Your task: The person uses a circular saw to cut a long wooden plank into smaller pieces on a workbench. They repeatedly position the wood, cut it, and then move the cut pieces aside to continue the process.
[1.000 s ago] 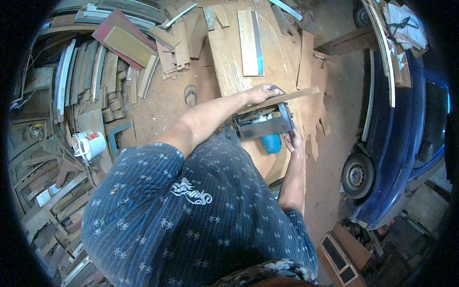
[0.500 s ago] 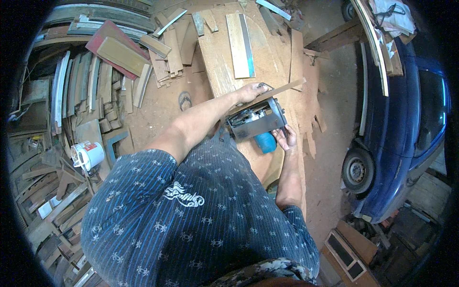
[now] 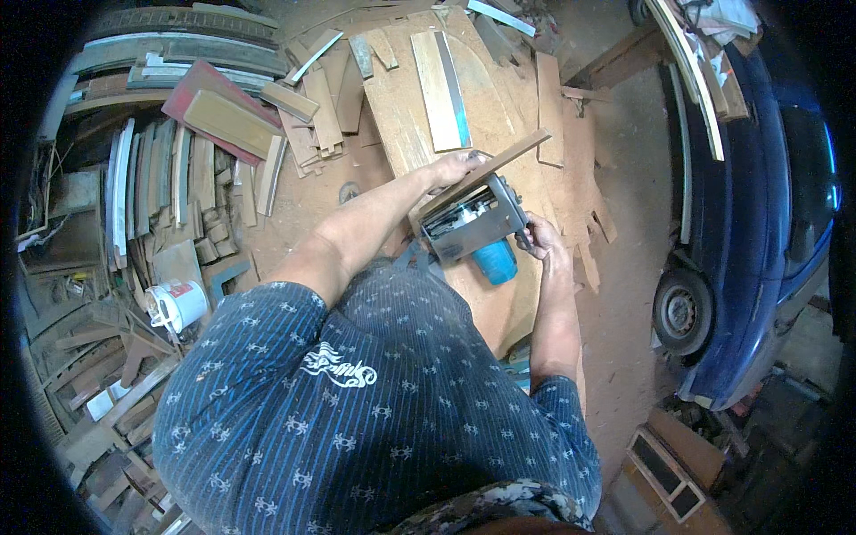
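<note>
In front of my body is a power tool [image 3: 474, 234] with a dark metal base plate, open metal parts inside and a teal motor housing [image 3: 496, 262] underneath. It is tilted over the wooden workbench. My left hand [image 3: 453, 169] is closed at its far left side, beside a dark curved part. A narrow wooden strip [image 3: 517, 160] lies along the tool's far edge, sticking out to the upper right. At the tool's right end, my right hand [image 3: 541, 237] has its fingers curled around a dark part. Some fingertips of both hands are hidden.
The workbench [image 3: 401, 116] carries a pale board [image 3: 433, 94] with a dark and blue edge. Stacked wood offcuts [image 3: 205, 169] fill the left side, near a white bucket [image 3: 176, 305]. A blue car [image 3: 749, 196] stands at the right. Planks [image 3: 700, 80] jut in at upper right.
My right hand has gone from open fingers under the tool's right end to a curled grip on it. The tool and wooden strip have shifted slightly left and turned a little.
</note>
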Action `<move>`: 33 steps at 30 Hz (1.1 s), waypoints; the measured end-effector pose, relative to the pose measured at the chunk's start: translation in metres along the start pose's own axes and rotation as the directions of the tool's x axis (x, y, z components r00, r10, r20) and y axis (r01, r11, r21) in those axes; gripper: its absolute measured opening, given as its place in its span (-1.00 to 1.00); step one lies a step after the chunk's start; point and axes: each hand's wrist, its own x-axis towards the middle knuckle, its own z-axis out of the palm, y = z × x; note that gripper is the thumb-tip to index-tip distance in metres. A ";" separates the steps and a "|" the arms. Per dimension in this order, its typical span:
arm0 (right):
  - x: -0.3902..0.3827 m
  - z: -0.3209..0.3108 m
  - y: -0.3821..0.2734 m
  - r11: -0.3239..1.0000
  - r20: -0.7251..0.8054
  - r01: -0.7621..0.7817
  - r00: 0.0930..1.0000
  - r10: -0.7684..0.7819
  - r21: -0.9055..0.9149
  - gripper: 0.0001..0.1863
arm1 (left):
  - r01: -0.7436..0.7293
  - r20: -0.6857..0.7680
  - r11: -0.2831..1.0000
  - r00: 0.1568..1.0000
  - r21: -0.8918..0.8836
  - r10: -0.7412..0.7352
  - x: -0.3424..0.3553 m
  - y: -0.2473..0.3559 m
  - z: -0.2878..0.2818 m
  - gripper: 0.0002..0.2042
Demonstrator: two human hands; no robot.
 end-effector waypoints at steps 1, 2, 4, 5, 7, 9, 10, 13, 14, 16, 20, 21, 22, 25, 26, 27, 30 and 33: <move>0.000 0.003 -0.005 0.999 0.030 -0.024 0.999 0.025 -0.037 -0.71 | -0.014 0.010 1.000 1.000 0.023 0.014 0.000 -0.002 -0.003 -0.61; -0.001 0.005 -0.009 0.996 0.058 -0.045 0.997 0.049 -0.074 -0.70 | -0.030 0.022 0.998 0.999 0.046 0.029 0.000 -0.003 -0.005 -0.60; -0.005 0.006 -0.010 0.995 0.044 -0.015 0.999 0.019 -0.102 -0.69 | 0.012 0.050 1.000 0.999 0.006 -0.012 -0.003 0.009 -0.005 -0.61; -0.005 0.009 -0.004 0.995 0.006 0.034 0.999 -0.034 -0.097 -0.69 | 0.033 0.068 0.999 0.997 -0.012 -0.032 -0.003 0.015 -0.004 -0.61; -0.009 0.035 0.005 0.996 -0.041 0.084 0.996 -0.084 0.001 -0.69 | 0.043 0.078 0.996 0.996 -0.077 -0.037 0.003 0.006 -0.005 -0.60; -0.018 0.060 0.012 0.972 -0.102 0.101 0.992 -0.080 0.213 -0.70 | 0.035 0.101 0.999 0.994 -0.008 -0.034 0.016 0.007 -0.007 -0.60; -0.010 0.037 0.023 0.961 0.023 0.110 0.993 -0.119 0.255 -0.67 | 0.022 0.131 0.995 0.991 0.098 -0.035 0.021 0.020 -0.003 -0.59; -0.006 -0.007 0.027 0.985 0.108 -0.033 0.994 0.015 0.170 -0.66 | -0.050 0.224 0.979 0.975 0.196 0.005 0.033 0.031 0.009 -0.56; -0.006 -0.010 0.030 0.980 0.103 -0.077 0.993 0.058 0.183 -0.66 | -0.029 0.208 0.977 0.978 0.211 -0.016 0.038 0.026 0.013 -0.54; -0.011 -0.012 0.031 0.977 0.086 -0.060 0.995 0.043 0.204 -0.64 | -0.008 0.200 0.974 0.979 0.227 -0.039 0.047 0.028 0.021 -0.52; -0.020 0.004 0.053 0.941 -0.342 0.324 0.899 -0.274 0.097 -0.63 | 0.203 0.152 0.954 0.959 0.220 -0.239 0.048 0.025 0.022 -0.34; -0.020 0.009 0.060 0.902 -0.500 0.431 0.778 -0.381 -0.016 -0.62 | 0.218 0.172 0.964 0.955 0.155 -0.244 0.048 0.015 0.015 -0.31; -0.017 -0.006 0.078 0.879 -0.498 0.411 0.726 -0.475 -0.240 -0.57 | 0.232 0.183 0.969 0.952 0.091 -0.245 0.047 -0.007 0.007 -0.27; -0.033 0.053 0.116 0.819 -0.477 0.410 0.671 -0.568 -0.401 -0.53 | 0.330 0.104 0.942 0.941 -0.067 -0.322 0.022 -0.063 -0.023 -0.26; -0.028 0.061 0.128 0.832 -0.509 0.461 0.659 -0.554 -0.309 -0.50 | 0.357 0.146 0.932 0.927 -0.067 -0.345 0.017 -0.053 -0.023 -0.34; -0.020 0.066 0.140 0.832 -0.531 0.509 0.652 -0.541 -0.223 -0.46 | 0.383 0.181 0.921 0.913 -0.074 -0.365 0.010 -0.040 -0.023 -0.40; 0.001 0.045 0.151 0.840 -0.585 0.509 0.630 -0.511 -0.187 -0.44 | 0.269 0.087 0.953 0.962 -0.138 -0.259 0.002 -0.020 -0.011 -0.32; 0.013 0.013 0.143 0.902 -0.606 0.430 0.728 -0.320 0.042 -0.39 | 0.413 0.157 0.910 0.898 0.020 -0.411 0.016 0.046 0.008 -0.28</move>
